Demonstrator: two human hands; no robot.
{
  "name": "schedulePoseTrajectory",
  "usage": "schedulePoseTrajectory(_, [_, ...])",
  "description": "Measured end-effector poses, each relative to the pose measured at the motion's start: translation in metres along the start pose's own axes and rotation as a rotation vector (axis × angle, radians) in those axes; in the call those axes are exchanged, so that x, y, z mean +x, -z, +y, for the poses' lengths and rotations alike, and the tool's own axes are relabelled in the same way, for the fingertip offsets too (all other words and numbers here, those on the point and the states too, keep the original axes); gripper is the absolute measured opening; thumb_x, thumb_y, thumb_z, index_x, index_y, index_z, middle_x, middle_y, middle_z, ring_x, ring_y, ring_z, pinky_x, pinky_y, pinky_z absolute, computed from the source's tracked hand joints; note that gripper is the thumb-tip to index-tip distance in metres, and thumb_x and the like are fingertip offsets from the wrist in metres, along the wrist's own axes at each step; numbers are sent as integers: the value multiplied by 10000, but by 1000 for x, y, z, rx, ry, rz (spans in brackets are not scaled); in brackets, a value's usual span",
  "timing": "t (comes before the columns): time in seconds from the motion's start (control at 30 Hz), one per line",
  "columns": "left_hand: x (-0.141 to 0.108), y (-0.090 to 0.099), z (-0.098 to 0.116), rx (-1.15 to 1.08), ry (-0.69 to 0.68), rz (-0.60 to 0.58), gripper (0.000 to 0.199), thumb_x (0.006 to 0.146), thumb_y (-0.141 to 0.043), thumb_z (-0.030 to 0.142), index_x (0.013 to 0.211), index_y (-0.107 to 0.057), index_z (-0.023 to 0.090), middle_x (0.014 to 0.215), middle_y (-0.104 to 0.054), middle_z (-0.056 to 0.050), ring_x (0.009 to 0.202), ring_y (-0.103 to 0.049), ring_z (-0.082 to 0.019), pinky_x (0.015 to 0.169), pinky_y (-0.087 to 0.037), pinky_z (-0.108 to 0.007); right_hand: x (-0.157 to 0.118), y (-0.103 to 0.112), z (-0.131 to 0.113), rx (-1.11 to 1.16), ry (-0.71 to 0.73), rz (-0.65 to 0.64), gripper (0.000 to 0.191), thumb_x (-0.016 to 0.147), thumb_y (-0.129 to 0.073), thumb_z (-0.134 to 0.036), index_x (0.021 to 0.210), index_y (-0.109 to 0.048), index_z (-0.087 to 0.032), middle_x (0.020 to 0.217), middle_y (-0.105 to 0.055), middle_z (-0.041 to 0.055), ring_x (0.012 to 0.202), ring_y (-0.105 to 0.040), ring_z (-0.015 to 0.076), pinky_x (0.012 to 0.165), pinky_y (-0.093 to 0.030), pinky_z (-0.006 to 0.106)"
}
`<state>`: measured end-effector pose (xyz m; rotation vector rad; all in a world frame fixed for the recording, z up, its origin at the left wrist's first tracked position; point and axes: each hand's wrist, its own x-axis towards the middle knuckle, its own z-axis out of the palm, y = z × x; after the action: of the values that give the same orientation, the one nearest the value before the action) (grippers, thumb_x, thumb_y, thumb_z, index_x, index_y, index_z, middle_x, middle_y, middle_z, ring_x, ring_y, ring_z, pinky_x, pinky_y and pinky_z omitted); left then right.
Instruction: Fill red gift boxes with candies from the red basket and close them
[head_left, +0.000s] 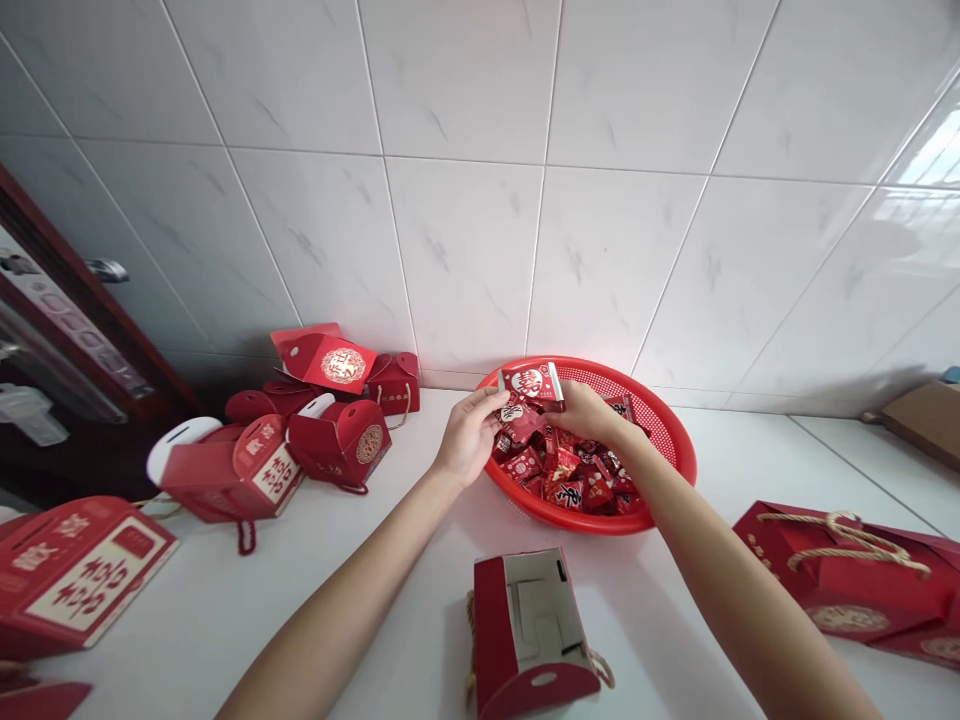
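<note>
A red plastic basket holds a heap of red-wrapped candies. Over its left side, my left hand is closed on wrapped candies, thumb on top. A red and white candy packet spans the gap between my two hands. My right hand reaches over the heap with its fingers curled against that packet's right end; its fingertips are partly hidden. In front of the basket stands a red gift box with its top open, a pale interior and rope handles at its sides.
On the left stand several red gift boxes, among them a large one, one with a white flap and a small one. Closed red boxes with rope handles sit on the right. A tiled wall backs the white counter.
</note>
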<state>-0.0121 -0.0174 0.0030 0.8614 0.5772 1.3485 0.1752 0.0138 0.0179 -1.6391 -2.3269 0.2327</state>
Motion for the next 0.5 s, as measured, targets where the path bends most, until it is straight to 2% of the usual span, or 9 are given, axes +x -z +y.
schedulePoseTrajectory(0.13, [1,0,0,1,2,15,217,580,-889,272,699,-743,162,729,-722,-4,703,-623,-129,705,-483,-254,0,-3,3,24,-2,15,112,731,-601,-76,741,-609,-188,719,-636,8,650,-541,159,596,-352,252])
schedulePoseTrajectory(0.27, [3,3,-1,-11,2,23,219,587,-883,261,710,-733,159,751,-728,-7,692,-624,-126,696,-470,-261,0,-6,2,8,4,-6,190,690,-549,-4,661,-562,-191,678,-605,0,630,-518,146,579,-332,250])
schedulePoseTrajectory(0.4, [4,5,-2,-6,-4,5,216,619,-876,268,731,-726,161,767,-724,-1,678,-620,-123,679,-461,-269,0,-9,-8,-46,21,-57,188,733,-574,-16,731,-630,-196,748,-673,13,737,-601,174,629,-371,255])
schedulePoseTrajectory(0.5, [4,6,-2,3,-2,-7,212,635,-877,277,728,-721,166,773,-722,3,674,-618,-119,656,-451,-264,0,-14,-18,-104,-3,-96,138,835,-648,-152,953,-692,-206,944,-746,58,891,-671,228,683,-416,275])
